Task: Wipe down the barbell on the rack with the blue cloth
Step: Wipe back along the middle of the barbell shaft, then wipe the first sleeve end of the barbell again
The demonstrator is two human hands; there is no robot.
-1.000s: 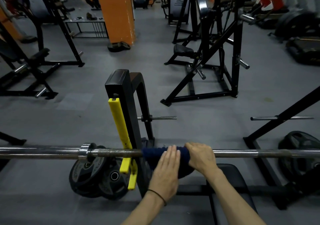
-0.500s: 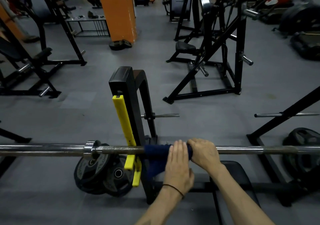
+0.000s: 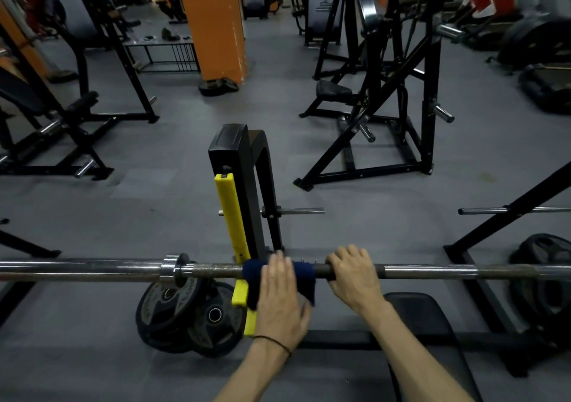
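where the grey gym floor (image 3: 355,216) spreads out, black machines stand around an orange pillar (image 3: 213,24). the barbell (image 3: 432,272) lies level across the view, resting on the black rack (image 3: 238,166) with its yellow guard (image 3: 228,213), above a padded bench (image 3: 420,318). 2 weight plates (image 3: 185,315) lean together on the floor under the bar's left part, and another plate (image 3: 543,278) sits at the right. the blue cloth (image 3: 253,281) is draped over the bar just beside the rack. the left hand (image 3: 279,296) presses flat on the cloth, fingers straight. the right hand (image 3: 355,275) has its grip curled round the bare bar, just right of the cloth.
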